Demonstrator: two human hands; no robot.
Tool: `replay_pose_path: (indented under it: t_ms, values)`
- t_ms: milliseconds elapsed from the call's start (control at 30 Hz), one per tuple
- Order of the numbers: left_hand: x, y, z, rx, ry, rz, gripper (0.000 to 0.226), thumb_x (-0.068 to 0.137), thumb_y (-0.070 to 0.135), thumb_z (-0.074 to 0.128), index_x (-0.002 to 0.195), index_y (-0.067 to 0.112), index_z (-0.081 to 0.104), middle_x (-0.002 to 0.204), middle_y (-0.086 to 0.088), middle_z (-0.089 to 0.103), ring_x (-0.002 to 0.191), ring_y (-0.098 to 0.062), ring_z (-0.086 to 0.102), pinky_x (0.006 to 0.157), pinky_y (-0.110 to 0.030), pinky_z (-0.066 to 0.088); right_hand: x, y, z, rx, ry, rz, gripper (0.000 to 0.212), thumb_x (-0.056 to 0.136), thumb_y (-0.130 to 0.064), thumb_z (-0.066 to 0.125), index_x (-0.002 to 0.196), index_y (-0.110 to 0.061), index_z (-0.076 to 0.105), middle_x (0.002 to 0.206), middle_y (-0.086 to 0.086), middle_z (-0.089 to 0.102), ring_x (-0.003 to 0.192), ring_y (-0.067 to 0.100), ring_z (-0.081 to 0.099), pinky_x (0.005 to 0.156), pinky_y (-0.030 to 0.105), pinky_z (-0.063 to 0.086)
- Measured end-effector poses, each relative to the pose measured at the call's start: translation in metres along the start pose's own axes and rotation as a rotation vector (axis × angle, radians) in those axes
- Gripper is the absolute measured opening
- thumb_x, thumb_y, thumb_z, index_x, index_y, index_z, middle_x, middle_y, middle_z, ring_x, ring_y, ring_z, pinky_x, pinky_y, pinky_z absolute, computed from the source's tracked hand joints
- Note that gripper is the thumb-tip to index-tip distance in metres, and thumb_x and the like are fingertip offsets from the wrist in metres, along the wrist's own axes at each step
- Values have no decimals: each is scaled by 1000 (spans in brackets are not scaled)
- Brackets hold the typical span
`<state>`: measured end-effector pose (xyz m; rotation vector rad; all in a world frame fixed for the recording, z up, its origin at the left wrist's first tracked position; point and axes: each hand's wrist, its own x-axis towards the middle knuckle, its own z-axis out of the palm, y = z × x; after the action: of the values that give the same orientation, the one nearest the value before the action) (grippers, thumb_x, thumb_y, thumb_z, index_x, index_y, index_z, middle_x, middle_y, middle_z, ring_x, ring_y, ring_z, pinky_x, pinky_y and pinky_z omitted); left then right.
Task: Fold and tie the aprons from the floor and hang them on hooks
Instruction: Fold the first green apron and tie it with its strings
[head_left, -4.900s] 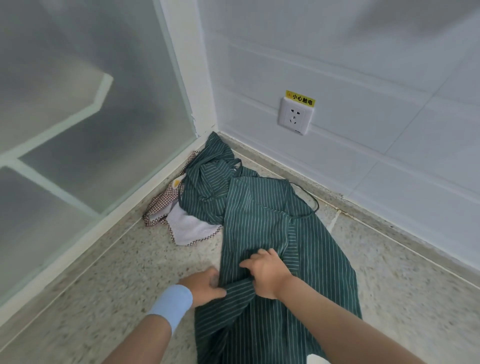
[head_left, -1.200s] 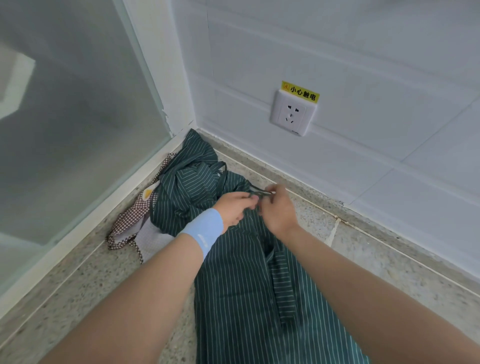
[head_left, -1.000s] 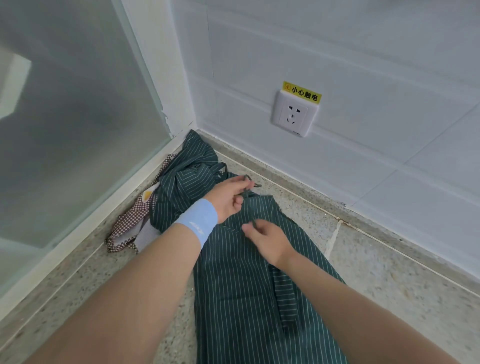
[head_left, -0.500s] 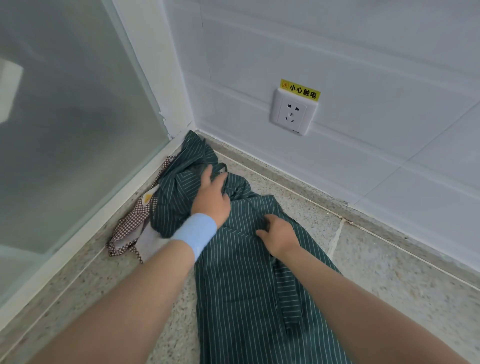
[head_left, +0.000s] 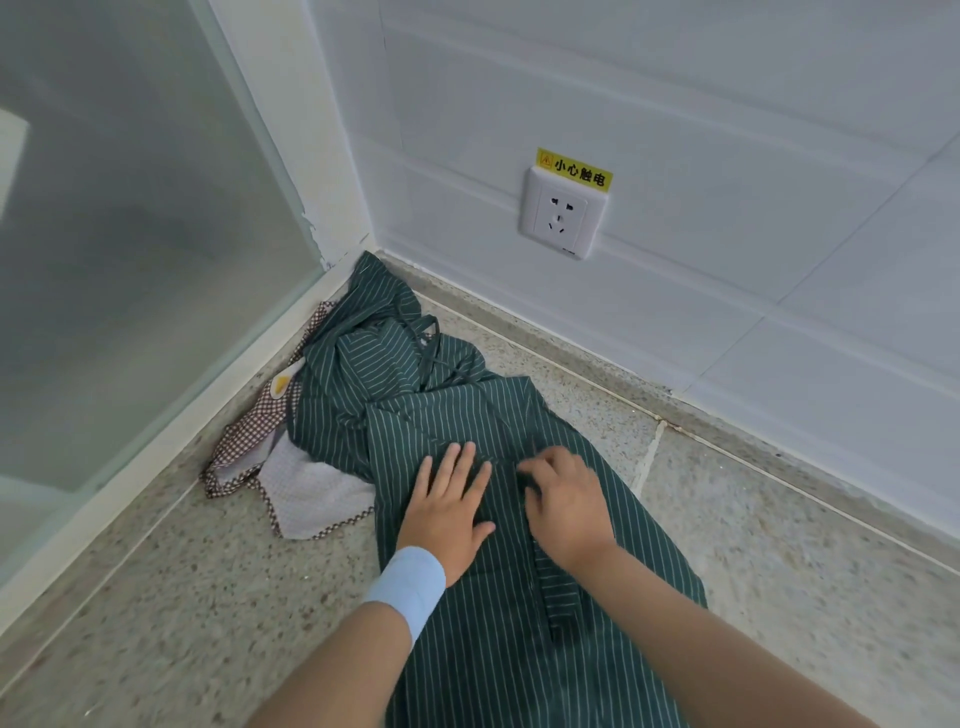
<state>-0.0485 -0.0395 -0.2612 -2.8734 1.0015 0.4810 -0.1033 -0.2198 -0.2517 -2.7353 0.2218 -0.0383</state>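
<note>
Head view: left hand (head_left: 449, 512) spreads fingers on striped apron (head_left: 493, 649), right hand (head_left: 566, 506) blurred, seemingly pinching it — label (head_left: 574, 170) reads 小心触电.

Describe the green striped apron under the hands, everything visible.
The apron is dark green cloth with fine white stripes, spread lengthwise on the speckled floor, its far end bunched with thin ties near the wall corner. The left hand presses flat on it; the right hand lies on it, fingers curled, grip unclear. A checked cloth lies at its left edge.
</note>
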Motion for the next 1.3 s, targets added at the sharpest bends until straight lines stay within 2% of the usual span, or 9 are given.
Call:
replay_pose_path:
  t_ms: [100, 200, 300, 400, 533, 700, 867, 1100, 1300]
  values:
    - [-32, 27, 0, -149, 163, -138, 54, 90, 28, 59, 142, 19, 45, 152, -8, 35, 140, -31, 35, 115, -47, 30, -42, -5, 3, -175, -82, -32, 25, 90, -31, 51, 109, -24, 66, 101, -3, 55, 90, 19, 54, 80, 35, 49]
    - [-69, 40, 18, -184, 63, -161, 48, 86, 44, 53, 126, 19, 59, 135, -6, 53, 124, -30, 49, 104, -50, 38, -64, -9, 4, -186, -234, 26, 46, 92, -44, 41, 133, -24, 52, 126, 2, 50, 112, 24, 50, 98, 41, 44]
    - [-76, 29, 28, -134, -76, -152, 73, 90, 61, 34, 153, 25, 28, 163, -5, 19, 148, -31, 19, 116, -53, 11, -61, -5, -3, -179, -370, -11, 67, 97, -48, 38, 156, -22, 22, 157, 7, 26, 141, 29, 29, 117, 47, 26]
    - [-53, 8, 12, -69, -198, -166, 75, 96, 63, 23, 153, 33, -16, 158, 4, -29, 148, -24, -22, 118, -54, -13, -54, 2, -17, -77, -451, 17, 75, 99, -37, 43, 160, -21, 3, 167, 4, 1, 153, 25, 4, 124, 45, 9]
    - [-35, -1, -21, -1, -249, -203, 70, 99, 46, 39, 157, 26, 4, 164, -3, -11, 150, -28, -11, 121, -51, -4, -68, 19, -37, -79, -335, 97, 64, 98, -22, 45, 157, -21, 22, 164, 8, 14, 151, 28, 15, 123, 45, 16]
    - [-82, 55, -13, -128, 93, -27, 39, 97, 30, 45, 136, 28, 45, 133, 6, 41, 125, -19, 38, 107, -35, 32, -115, 37, -42, -237, -279, 484, 68, 96, -42, 51, 152, -16, 21, 148, 12, 35, 134, 30, 39, 108, 43, 39]
    - [-118, 88, 18, -164, -214, -51, 77, 92, 54, 49, 155, 31, 9, 161, 2, 3, 149, -27, 3, 120, -51, 13, -144, 47, -42, -254, -301, 795, 74, 89, -66, 52, 134, -10, 36, 129, 9, 52, 116, 26, 55, 93, 40, 46]
    - [-125, 71, 10, -104, -379, -42, 99, 90, 45, 63, 155, 33, -10, 162, 5, -21, 150, -25, -15, 121, -53, 4, -165, 56, -54, -148, -378, 734, 49, 100, -43, 46, 135, -9, 47, 132, 14, 48, 121, 31, 46, 99, 43, 43]
    - [-142, 83, -14, -645, -163, -140, 55, 94, 37, 56, 146, 33, 37, 144, 8, 44, 129, -15, 46, 106, -36, 43, -167, 18, -84, 363, -126, 664, 19, 103, -31, 37, 102, -17, 50, 88, 2, 61, 75, 18, 59, 66, 36, 46]
